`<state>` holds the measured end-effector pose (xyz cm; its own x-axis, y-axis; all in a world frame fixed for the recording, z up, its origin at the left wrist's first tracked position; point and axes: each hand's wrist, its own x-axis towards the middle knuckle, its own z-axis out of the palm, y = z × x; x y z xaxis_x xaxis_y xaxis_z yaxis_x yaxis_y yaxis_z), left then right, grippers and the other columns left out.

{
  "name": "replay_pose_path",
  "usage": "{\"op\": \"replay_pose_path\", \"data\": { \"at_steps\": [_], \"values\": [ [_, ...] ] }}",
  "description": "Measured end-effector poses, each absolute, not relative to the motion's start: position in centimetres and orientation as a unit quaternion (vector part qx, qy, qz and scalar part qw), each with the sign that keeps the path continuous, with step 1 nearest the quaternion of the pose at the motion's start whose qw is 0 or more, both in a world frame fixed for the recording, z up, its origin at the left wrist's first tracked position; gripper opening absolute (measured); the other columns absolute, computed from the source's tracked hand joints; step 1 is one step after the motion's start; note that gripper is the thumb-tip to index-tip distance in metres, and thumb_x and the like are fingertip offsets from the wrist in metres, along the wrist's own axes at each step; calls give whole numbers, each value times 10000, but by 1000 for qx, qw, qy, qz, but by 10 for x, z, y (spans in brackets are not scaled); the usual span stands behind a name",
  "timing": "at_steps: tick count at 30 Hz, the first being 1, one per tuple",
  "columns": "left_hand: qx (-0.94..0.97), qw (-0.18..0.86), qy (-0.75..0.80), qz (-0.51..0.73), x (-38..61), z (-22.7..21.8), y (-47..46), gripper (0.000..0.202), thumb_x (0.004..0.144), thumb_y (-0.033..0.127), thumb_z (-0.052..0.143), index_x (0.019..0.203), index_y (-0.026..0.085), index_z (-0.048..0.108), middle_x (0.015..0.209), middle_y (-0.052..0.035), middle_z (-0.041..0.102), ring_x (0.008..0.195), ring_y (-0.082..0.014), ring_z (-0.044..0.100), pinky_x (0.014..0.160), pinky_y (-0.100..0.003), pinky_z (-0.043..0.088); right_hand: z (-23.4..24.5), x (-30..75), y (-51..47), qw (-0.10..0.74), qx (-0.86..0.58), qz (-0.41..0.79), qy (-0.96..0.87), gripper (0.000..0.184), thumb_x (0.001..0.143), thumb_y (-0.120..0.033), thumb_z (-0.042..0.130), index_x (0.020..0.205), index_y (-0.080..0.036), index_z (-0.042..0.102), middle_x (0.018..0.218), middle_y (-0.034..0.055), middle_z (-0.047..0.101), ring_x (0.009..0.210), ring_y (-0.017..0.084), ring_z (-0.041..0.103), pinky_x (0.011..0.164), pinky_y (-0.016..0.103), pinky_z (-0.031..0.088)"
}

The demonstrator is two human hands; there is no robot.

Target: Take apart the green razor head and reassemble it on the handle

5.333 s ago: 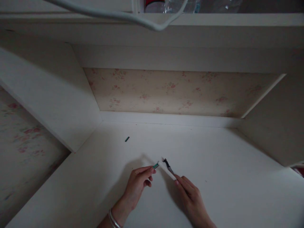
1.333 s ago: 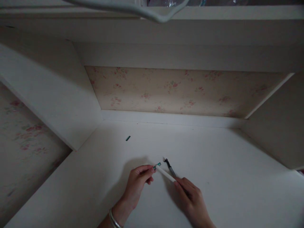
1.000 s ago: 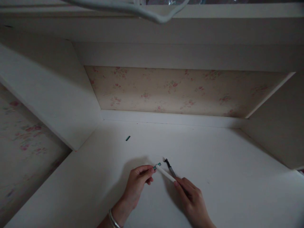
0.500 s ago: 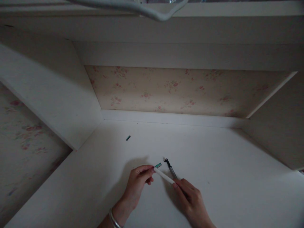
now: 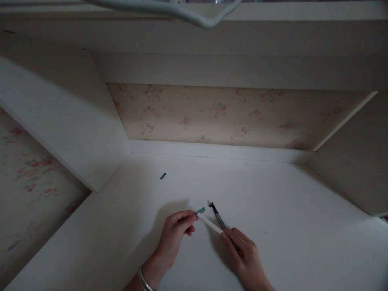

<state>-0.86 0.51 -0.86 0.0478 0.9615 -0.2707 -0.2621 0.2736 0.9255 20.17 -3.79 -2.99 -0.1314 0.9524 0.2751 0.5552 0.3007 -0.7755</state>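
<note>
My left hand [image 5: 177,230] is closed, with fingertips pinching a small razor cartridge [image 5: 200,210] that has a green strip and dark edges. My right hand [image 5: 244,254] is wrapped round a razor handle [image 5: 218,217], grey with a black forked head and no cartridge on it. A slim white stick [image 5: 209,223] also runs out of my right hand; its far end meets the cartridge by my left fingertips. A second razor cartridge [image 5: 163,176] lies on the white tabletop [image 5: 273,194], further off to the left.
A white side panel [image 5: 69,121] rises at the left, and another panel [image 5: 351,173] closes the right. A shelf [image 5: 212,38] spans above, with a pale curved tube [image 5: 182,13] in front of it. Floral wallpaper [image 5: 209,113] shows at the back.
Almost nothing differs. The cartridge in my left hand has turned very slightly against the white stick's end; both hands keep their places.
</note>
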Motion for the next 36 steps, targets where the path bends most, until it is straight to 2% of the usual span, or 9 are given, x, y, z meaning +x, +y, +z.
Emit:
{"op": "replay_pose_path", "data": {
  "at_steps": [2, 6, 10, 16, 22, 26, 31, 34, 36],
  "values": [
    [361, 630, 490, 483, -9, -9, 5, 299, 713, 343, 732, 909, 117, 741, 674, -59, 654, 586, -118, 524, 534, -220, 391, -29, 201, -38, 382, -529, 260, -712, 302, 961, -350, 428, 998, -188, 680, 744, 46, 612, 654, 160, 603, 598, 237, 470],
    [353, 633, 488, 486, -9, -9, 5, 277, 714, 338, 726, 890, 125, 742, 821, -91, 693, 605, -117, 539, 543, -225, 400, -28, 200, -37, 399, -548, 245, -693, 313, 962, -359, 424, 991, -183, 682, 749, 52, 614, 661, 165, 602, 598, 236, 472],
    [351, 637, 489, 482, -9, -9, 6, 282, 695, 329, 741, 889, 124, 743, 672, -54, 655, 587, -119, 528, 531, -219, 390, -30, 201, -37, 391, -519, 258, -715, 304, 960, -346, 431, 988, -183, 686, 754, 56, 618, 677, 170, 606, 618, 240, 480],
    [343, 637, 487, 489, -9, -7, 6, 272, 704, 344, 732, 864, 125, 744, 803, -89, 692, 586, -105, 528, 532, -215, 395, -35, 203, -39, 412, -558, 243, -678, 299, 954, -359, 452, 1027, -185, 684, 782, 63, 632, 703, 173, 616, 629, 231, 489],
    [343, 631, 489, 495, -9, -7, 6, 301, 684, 360, 743, 875, 127, 747, 748, -77, 679, 580, -109, 527, 519, -214, 390, -30, 201, -40, 400, -529, 241, -709, 312, 960, -355, 436, 992, -179, 692, 739, 61, 614, 643, 163, 598, 585, 233, 481],
    [340, 631, 491, 495, -9, -6, 6, 307, 697, 362, 737, 885, 120, 741, 824, -100, 689, 587, -108, 532, 528, -218, 401, -34, 202, -40, 417, -560, 230, -678, 292, 956, -342, 453, 1042, -177, 677, 781, 59, 621, 675, 161, 612, 598, 225, 480],
    [354, 631, 486, 490, -8, -7, 6, 296, 698, 344, 740, 877, 109, 742, 707, -73, 661, 581, -117, 528, 517, -216, 391, -37, 202, -40, 404, -532, 233, -707, 278, 954, -332, 455, 1038, -188, 678, 783, 54, 615, 680, 162, 608, 618, 235, 477],
    [351, 634, 485, 490, -8, -7, 5, 280, 720, 344, 725, 878, 112, 738, 787, -85, 677, 593, -112, 532, 529, -216, 399, -35, 202, -41, 419, -562, 221, -678, 286, 958, -335, 450, 1026, -175, 676, 776, 59, 612, 673, 162, 604, 607, 234, 475],
    [349, 635, 485, 490, -8, -7, 5, 277, 720, 338, 728, 883, 114, 736, 766, -79, 674, 592, -110, 529, 530, -212, 398, -34, 202, -42, 413, -548, 232, -690, 289, 961, -330, 443, 1049, -173, 669, 777, 60, 611, 686, 165, 604, 618, 234, 477]
  ]
}}
